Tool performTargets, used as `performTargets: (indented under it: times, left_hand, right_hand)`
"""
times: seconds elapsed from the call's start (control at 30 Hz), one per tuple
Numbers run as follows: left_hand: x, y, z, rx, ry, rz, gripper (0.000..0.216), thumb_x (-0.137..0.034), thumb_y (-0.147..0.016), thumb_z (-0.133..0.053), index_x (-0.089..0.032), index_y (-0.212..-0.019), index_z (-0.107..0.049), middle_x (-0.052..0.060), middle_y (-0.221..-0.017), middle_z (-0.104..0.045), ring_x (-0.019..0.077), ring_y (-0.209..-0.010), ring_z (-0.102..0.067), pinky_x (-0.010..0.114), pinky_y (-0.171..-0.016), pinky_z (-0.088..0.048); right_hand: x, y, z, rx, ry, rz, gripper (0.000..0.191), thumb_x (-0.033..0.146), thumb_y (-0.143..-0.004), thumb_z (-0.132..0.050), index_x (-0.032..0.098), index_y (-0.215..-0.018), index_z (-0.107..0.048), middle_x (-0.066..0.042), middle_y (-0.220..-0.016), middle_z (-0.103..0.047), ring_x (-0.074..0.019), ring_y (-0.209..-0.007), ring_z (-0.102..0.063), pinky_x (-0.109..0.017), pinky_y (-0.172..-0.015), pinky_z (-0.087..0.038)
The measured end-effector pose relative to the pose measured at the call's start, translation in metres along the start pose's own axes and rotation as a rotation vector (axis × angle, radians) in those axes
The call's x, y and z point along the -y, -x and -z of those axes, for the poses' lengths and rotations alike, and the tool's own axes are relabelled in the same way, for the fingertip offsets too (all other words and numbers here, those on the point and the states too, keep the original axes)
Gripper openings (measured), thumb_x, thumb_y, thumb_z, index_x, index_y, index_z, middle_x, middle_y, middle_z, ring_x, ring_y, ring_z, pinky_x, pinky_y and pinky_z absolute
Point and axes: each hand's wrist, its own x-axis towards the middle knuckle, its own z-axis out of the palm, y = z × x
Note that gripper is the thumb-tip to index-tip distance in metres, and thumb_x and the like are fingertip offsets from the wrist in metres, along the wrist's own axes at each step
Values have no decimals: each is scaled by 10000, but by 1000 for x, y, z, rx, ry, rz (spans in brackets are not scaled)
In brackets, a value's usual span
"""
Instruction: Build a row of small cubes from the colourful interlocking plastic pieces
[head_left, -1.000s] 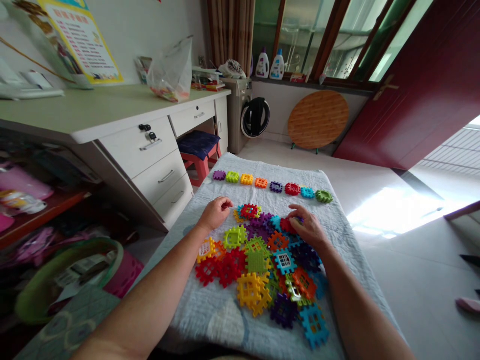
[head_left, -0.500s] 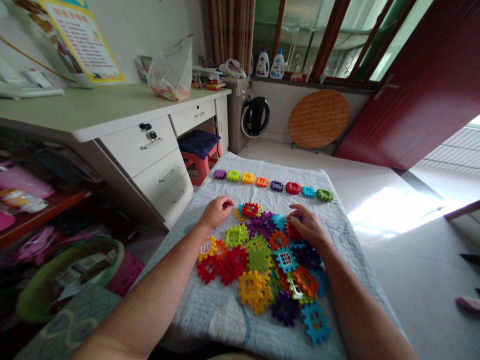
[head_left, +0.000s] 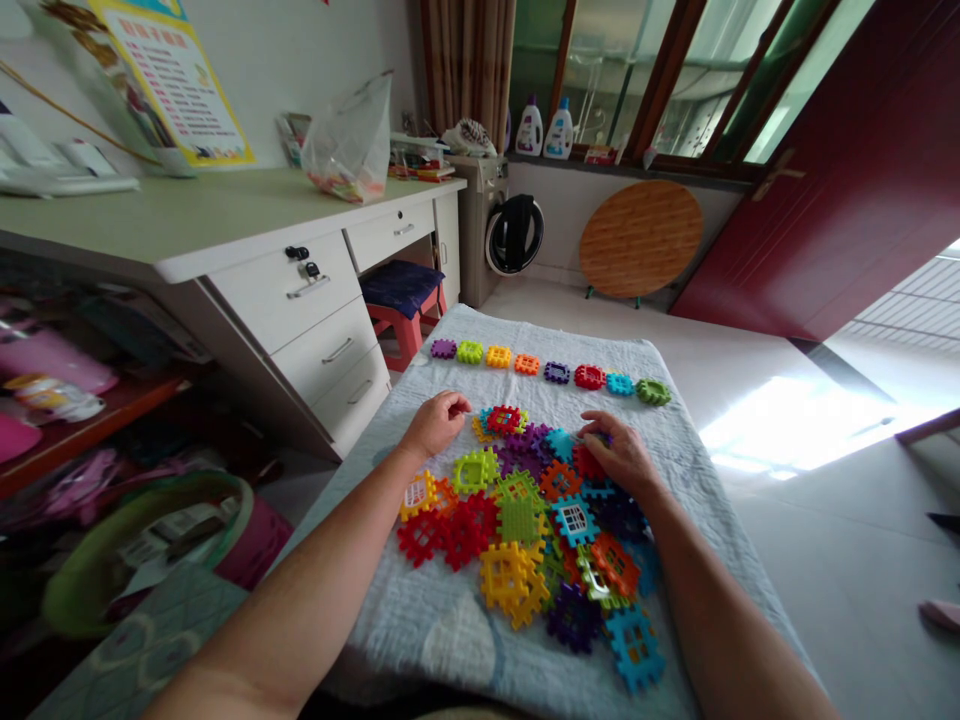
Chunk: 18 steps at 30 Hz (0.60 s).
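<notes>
A heap of toothed plastic tiles [head_left: 525, 520] in many colours lies on a pale blue-grey quilted cloth [head_left: 442, 640]. Beyond it runs a row of several single tiles [head_left: 555, 372], from purple on the left to green on the right. My left hand [head_left: 435, 422] rests on the cloth at the heap's far left edge, fingers curled into a loose fist with nothing visible in it. My right hand [head_left: 619, 452] lies on the heap's far right, fingers bent over a red tile [head_left: 586, 462] and pinching something small I cannot make out.
A white desk with drawers [head_left: 300, 300] stands to the left, a red stool [head_left: 401, 300] under it. A washing machine [head_left: 495, 230], a folded round wooden table [head_left: 639, 238] and a dark red door [head_left: 847, 170] are at the back. Baskets and clutter [head_left: 142, 540] fill the lower left.
Both hands stay nearly in place; my right hand has drawn slightly back over the red tile. The view has shifted a little.
</notes>
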Motion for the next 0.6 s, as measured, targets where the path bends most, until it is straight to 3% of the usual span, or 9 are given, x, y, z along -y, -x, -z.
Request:
performTargets:
  times: [0.6]
  left_hand:
    - [0,0,0,8,-2,-10,182,-99,-699,-495,-179,-795,-627,16,-813,-632,141,-736,-587,255,-715,-487]
  right_hand:
    - [-4,0,-2,5,18,-2,300,270,-779,-529,200,-1054,-627,-29,-891,-729,-181,-787,-663,-339,-808,-494]
